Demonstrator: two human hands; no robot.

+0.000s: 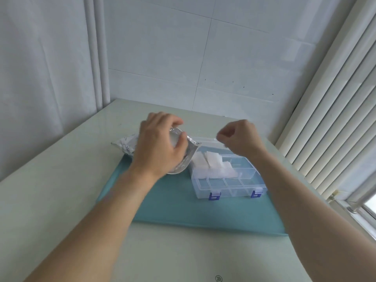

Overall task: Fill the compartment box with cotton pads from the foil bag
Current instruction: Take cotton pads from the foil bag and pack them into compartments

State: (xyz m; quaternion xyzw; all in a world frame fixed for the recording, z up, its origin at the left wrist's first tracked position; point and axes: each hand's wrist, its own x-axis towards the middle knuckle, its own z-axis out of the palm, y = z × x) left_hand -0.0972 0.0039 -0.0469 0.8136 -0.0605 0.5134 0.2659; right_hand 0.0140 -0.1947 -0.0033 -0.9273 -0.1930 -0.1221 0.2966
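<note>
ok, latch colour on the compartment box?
Blue, both latches on the clear compartment box front; head view.

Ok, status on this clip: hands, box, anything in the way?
Left hand grips foil bag. Right hand curled above compartment box. Cotton pads in rear compartments. Nothing blocking.

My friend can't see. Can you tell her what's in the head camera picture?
A person's left hand grips a silver foil bag beside a clear compartment box on a teal mat. White cotton pads fill some compartments. The right hand hovers curled above the box.
</note>
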